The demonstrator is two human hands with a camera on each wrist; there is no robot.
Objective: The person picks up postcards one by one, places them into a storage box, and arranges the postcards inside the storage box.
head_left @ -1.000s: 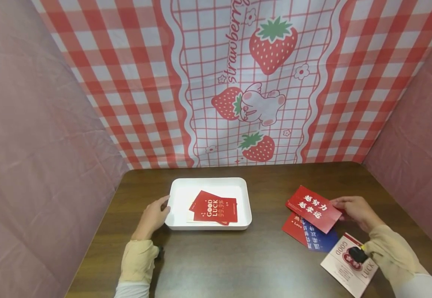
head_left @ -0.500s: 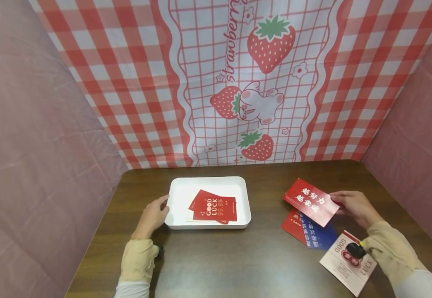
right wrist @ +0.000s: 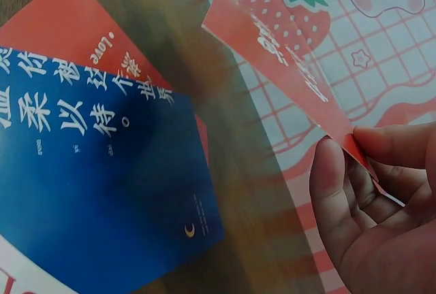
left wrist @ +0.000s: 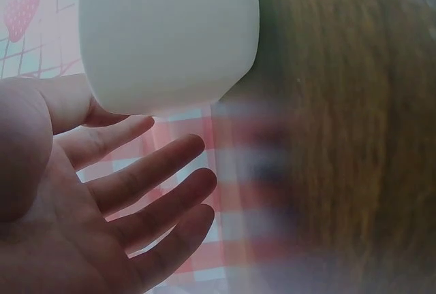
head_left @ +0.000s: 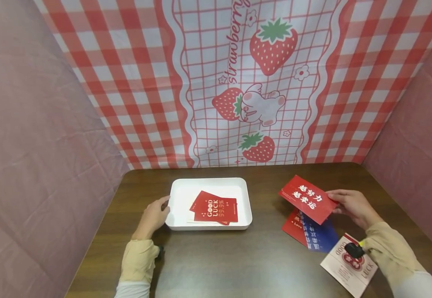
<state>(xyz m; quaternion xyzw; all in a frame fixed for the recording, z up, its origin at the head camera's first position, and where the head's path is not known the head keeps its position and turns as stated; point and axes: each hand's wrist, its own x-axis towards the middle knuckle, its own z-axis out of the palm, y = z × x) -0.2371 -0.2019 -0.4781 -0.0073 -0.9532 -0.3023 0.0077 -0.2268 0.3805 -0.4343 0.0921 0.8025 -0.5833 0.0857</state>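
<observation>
Right hand (head_left: 354, 207) pinches card (head_left: 305, 198) near a corner, left hand (head_left: 152, 217) loose-fingered, touching tray (head_left: 238, 188); I judge card light, slick, easily creased, best held there.

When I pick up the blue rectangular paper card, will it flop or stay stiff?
The blue card will probably stay fairly stiff: the red rectangular paper card held near one edge hardly sags. It should be light, as it looks thin. Pushed, it would likely slide rather than roll, because it lies flat.
</observation>
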